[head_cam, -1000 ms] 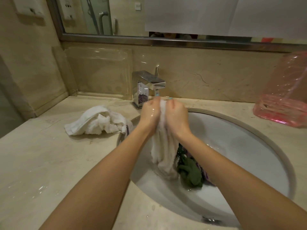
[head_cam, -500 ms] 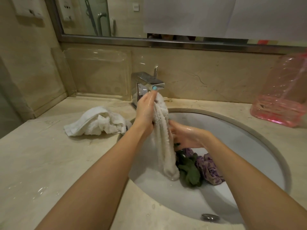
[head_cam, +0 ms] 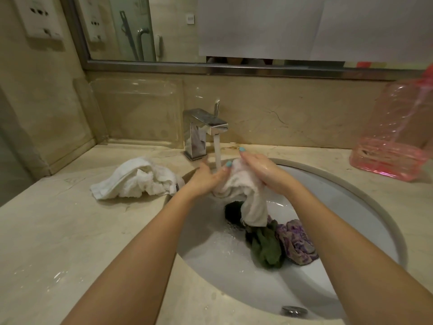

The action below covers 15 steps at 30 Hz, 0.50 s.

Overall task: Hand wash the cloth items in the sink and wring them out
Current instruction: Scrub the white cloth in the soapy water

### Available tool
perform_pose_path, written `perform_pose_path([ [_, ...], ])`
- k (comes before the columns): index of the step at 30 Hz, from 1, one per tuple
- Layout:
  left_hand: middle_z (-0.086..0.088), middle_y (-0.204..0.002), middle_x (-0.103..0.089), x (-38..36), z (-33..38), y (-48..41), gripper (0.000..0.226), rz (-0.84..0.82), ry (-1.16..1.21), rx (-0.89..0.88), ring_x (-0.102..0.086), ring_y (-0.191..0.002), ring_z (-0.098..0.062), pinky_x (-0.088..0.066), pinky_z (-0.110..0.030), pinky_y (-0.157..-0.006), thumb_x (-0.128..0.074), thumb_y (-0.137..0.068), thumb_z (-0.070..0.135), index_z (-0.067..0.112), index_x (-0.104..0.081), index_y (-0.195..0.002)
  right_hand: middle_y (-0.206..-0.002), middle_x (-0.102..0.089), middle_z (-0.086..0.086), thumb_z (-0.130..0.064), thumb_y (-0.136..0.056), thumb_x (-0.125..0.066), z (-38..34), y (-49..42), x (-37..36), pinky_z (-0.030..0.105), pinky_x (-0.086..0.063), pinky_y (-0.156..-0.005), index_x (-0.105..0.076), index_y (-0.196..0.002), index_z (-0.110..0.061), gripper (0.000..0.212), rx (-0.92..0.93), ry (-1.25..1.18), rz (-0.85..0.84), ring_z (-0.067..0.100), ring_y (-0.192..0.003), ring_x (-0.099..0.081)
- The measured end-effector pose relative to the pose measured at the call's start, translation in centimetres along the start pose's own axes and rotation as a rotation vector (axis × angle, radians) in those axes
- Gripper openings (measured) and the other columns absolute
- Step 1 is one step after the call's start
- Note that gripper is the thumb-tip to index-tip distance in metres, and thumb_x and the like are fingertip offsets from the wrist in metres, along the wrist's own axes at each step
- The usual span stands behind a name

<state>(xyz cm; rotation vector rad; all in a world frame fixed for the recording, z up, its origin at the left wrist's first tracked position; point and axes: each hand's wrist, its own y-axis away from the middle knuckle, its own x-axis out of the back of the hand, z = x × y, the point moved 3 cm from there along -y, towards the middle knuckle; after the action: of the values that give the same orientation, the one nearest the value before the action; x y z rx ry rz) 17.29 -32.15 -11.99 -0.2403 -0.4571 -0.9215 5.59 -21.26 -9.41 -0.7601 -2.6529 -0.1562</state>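
In the head view, two bare hands are seen over one white oval sink (head_cam: 351,207) set into a beige marble table (head_cam: 70,242). Four cloth items can be counted. One, a wet white cloth (head_cam: 243,191), is pressed between the two hands just beside the single stream of water (head_cam: 217,151) that runs from one square chrome faucet (head_cam: 201,132). The left hand (head_cam: 206,177) is laid against the cloth's left side, with its fingers stretched out toward the stream and its thumb resting on the fabric. The right hand (head_cam: 262,170) is spread over the top of the cloth with straight fingers. No fingers are seen curled around the cloth; its loose end hangs down into the basin, over the dark drain (head_cam: 230,213).

Two more items lie bunched at the bottom of the sink, touching each other: one dark green cloth (head_cam: 264,247) and, to its right, one purple patterned cloth (head_cam: 296,242). The fourth, a crumpled white towel (head_cam: 136,181), is left on the table at the sink's left rim.

One pink translucent plastic bottle (head_cam: 398,132) stands at the right on the table, and one clear plastic holder (head_cam: 136,109) leans against the back wall. One mirror (head_cam: 234,26) is mounted above. Turquoise polish is visible on two nails.
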Motion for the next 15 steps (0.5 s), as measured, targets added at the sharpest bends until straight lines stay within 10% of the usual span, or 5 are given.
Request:
perform_pose_path([
  [5, 0.005, -0.136, -0.054, -1.3, 1.9, 1.3, 0.062, -0.323, 0.240, -0.181, -0.054, -0.125, -0.011, -0.046, -0.024, -0.101, -0.065, -0.092, 0.034, 0.028, -0.033, -0.144, -0.076, -0.064, 0.003, -0.027, -0.100, -0.048, -2.2, -0.5, -0.6, 0.028, -0.049, -0.067, -0.062, -0.080, -0.015, 0.027, 0.046, -0.246, 0.117, 0.016, -0.073, -0.062],
  [15, -0.014, -0.108, -0.071, -0.6, 1.3, 0.2, 0.058, -0.058, 0.540, -0.084, -0.069, -0.102, -0.028, -0.052, -0.047, -0.097, -0.086, -0.069, 0.034, 0.010, -0.061, -0.116, -0.095, -0.071, 0.011, -0.037, -0.091, -0.062, -0.2, -1.1, -2.0, 0.038, -0.057, -0.082, -0.067, -0.106, -0.007, 0.034, -0.099, -0.464, 0.452, 0.028, -0.092, -0.069],
])
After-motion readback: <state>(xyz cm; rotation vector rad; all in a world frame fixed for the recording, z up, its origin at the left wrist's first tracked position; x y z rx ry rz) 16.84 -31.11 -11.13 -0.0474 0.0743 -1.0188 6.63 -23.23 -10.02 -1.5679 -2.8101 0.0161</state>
